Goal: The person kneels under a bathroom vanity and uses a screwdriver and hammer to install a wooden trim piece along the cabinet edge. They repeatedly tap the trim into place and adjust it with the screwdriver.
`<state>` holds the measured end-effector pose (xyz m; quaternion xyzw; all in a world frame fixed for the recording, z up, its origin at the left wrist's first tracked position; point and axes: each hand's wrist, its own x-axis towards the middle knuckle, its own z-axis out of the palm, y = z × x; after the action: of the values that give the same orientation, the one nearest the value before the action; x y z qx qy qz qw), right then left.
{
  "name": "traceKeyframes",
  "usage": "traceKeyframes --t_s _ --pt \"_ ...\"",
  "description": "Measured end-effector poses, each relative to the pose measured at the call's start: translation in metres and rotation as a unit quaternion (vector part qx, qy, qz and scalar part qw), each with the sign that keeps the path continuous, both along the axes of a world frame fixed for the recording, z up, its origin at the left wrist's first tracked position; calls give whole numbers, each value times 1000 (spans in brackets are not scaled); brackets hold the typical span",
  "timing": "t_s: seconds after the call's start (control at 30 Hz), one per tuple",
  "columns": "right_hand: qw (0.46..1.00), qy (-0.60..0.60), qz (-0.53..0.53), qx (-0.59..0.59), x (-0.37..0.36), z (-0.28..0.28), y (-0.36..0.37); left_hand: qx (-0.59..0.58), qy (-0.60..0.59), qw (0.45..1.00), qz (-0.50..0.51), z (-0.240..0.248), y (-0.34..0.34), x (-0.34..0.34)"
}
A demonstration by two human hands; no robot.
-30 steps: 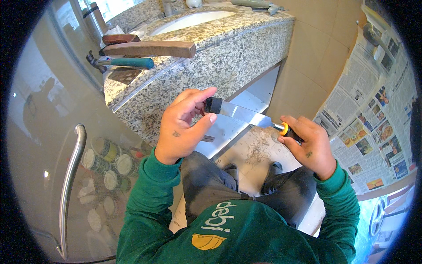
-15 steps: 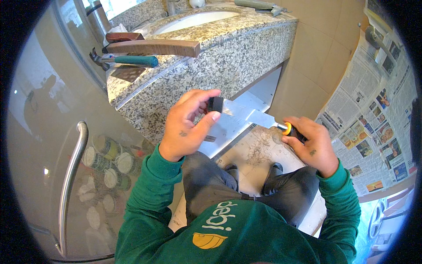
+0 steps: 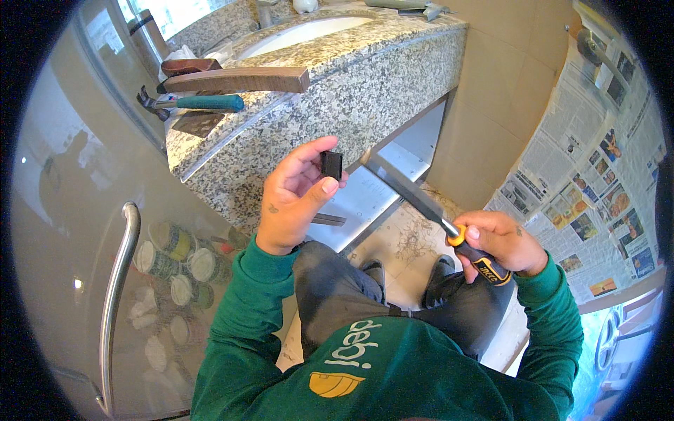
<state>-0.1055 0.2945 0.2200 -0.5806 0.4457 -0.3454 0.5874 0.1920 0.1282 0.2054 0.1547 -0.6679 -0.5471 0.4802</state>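
My left hand, in front of the granite counter, pinches a small black plastic cap between thumb and fingers. Wrapped round the black and yellow handle of a wide-bladed chisel is my right hand. The chisel's metal blade slants up and left toward the cap, its bare tip a short way right of it. Both hands are held above my lap.
The granite counter carries a basin, a teal-handled hammer and a wooden piece jutting past its edge. At left is a glass door with a metal handle. Newspaper covers a surface at right. Debris lies on the floor.
The black cap, earlier at the chisel's blade tip, is now apart from it in my left hand. The chisel has turned, its blade now seen more edge-on and its handle lower.
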Motion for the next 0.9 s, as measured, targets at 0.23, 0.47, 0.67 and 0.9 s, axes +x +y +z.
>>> traceKeyframes --t_s 0.23,0.47,0.67,0.9 --pt "999 -39 5 31 3 -13 0 -31 -17 999 -33 1 5 -2" --pt "997 -57 16 51 4 -14 0 -54 -45 996 -53 3 7 -2" --pt "997 -35 27 62 0 -15 -4 -88 -92 991 -52 7 7 2" --pt "991 -78 66 87 -1 -15 -9 -188 -135 972 -42 6 5 3"
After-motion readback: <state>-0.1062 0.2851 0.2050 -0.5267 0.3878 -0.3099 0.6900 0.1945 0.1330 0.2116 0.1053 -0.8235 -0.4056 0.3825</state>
